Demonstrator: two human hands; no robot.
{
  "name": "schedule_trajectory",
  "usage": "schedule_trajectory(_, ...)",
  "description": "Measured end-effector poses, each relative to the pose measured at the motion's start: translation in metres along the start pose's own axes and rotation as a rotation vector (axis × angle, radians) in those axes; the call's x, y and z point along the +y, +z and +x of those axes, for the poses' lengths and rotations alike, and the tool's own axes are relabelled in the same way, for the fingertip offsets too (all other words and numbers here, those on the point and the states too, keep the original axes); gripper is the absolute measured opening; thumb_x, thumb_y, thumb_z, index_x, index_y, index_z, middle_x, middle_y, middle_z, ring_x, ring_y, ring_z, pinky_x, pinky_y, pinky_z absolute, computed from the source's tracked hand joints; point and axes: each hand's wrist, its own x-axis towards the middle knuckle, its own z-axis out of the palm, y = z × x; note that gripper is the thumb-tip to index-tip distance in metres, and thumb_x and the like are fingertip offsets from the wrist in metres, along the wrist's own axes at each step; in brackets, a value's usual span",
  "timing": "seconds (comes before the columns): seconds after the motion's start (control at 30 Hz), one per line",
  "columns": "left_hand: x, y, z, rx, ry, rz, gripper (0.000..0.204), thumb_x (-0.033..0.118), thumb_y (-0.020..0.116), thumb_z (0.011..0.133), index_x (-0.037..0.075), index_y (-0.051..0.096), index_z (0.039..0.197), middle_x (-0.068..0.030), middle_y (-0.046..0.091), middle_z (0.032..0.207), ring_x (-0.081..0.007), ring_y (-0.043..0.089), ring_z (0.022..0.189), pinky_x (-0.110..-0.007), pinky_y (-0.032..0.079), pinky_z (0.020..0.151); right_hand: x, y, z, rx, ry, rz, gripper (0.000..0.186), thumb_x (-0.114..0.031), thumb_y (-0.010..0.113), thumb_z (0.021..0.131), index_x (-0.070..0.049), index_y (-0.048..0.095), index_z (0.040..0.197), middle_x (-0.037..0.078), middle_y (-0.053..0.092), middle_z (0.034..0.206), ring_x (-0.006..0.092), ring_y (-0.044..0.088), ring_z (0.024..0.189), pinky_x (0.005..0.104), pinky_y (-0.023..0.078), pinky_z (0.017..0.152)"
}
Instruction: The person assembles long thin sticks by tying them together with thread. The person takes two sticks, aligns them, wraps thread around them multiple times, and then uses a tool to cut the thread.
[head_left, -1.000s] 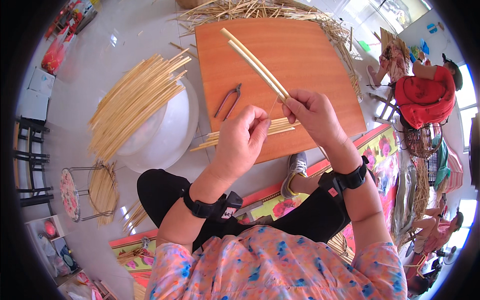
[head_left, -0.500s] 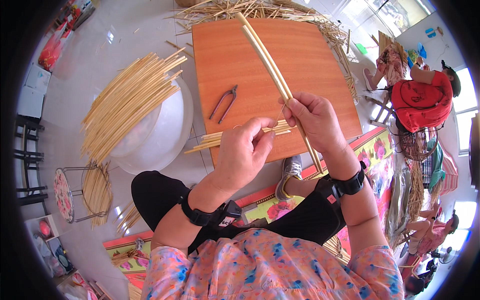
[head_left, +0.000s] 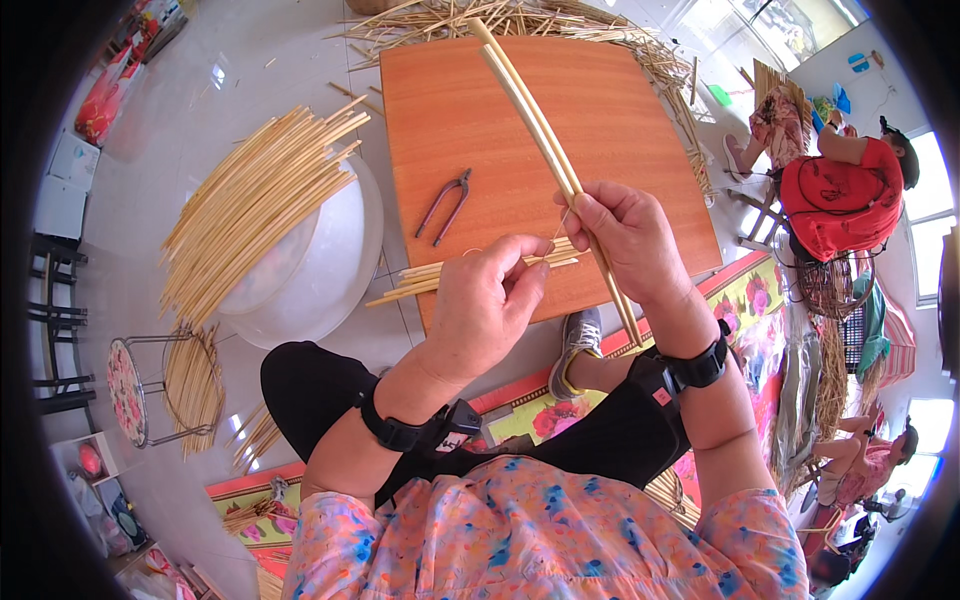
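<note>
Two long pale sticks, side by side, are gripped in my right hand and slant up over the table. A thin string runs from the sticks beside my right thumb to my left hand, whose thumb and fingers are closed on it. Beneath my hands, several shorter-looking sticks lie across the table's near edge. A pair of dark pincers, handles spread, rests on the wooden table to the left of the held sticks.
At the left, a big bundle of sticks lies on a whitish round tub. A round stool lies on its side nearby. Loose stalks are heaped beyond the table. Two people sit at the right, one in a red top.
Almost nothing differs. The whole view has shifted very slightly, and both hands keep the same hold on the sticks and string.
</note>
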Motion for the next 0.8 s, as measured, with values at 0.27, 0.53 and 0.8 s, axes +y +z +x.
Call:
schedule_trajectory(0.27, 0.002, 0.001, -0.001, 0.016, -0.047, -0.065, 0.014, 0.001, 0.060, 0.091, -0.003, 0.063, 0.104, 0.0014, 0.054, 0.060, -0.0030, 0.048, 0.054, -0.021, 0.038, 0.049, 0.004, 0.003, 0.001, 0.023, 0.015, 0.090, 0.021, -0.011, 0.054, 0.099, 0.005, 0.064, 0.106, 0.001, 0.059, 0.076, 0.0065, 0.051, 0.067, 0.0199, 0.043, 0.060)
schedule_trajectory(0.53, -0.001, 0.005, 0.000, 0.123, -0.004, -0.035, 0.009, 0.000, 0.061, 0.090, -0.003, 0.064, 0.098, -0.0042, 0.054, 0.058, -0.0068, 0.047, 0.050, -0.024, 0.037, 0.047, 0.008, 0.007, 0.000, -0.004, 0.019, 0.083, 0.024, -0.013, 0.053, 0.100, 0.007, 0.063, 0.109, 0.002, 0.059, 0.077, 0.0077, 0.051, 0.068, 0.0205, 0.044, 0.062)
schedule_trajectory(0.8, -0.008, 0.005, 0.002, 0.165, 0.073, 0.015, 0.006, 0.000, 0.062, 0.089, -0.002, 0.064, 0.094, -0.0081, 0.055, 0.058, -0.0105, 0.050, 0.048, -0.026, 0.039, 0.046, 0.012, 0.007, 0.000, -0.013, 0.022, 0.156, 0.026, -0.013, 0.053, 0.101, 0.007, 0.063, 0.113, 0.001, 0.057, 0.078, 0.0072, 0.050, 0.067, 0.0203, 0.042, 0.061)
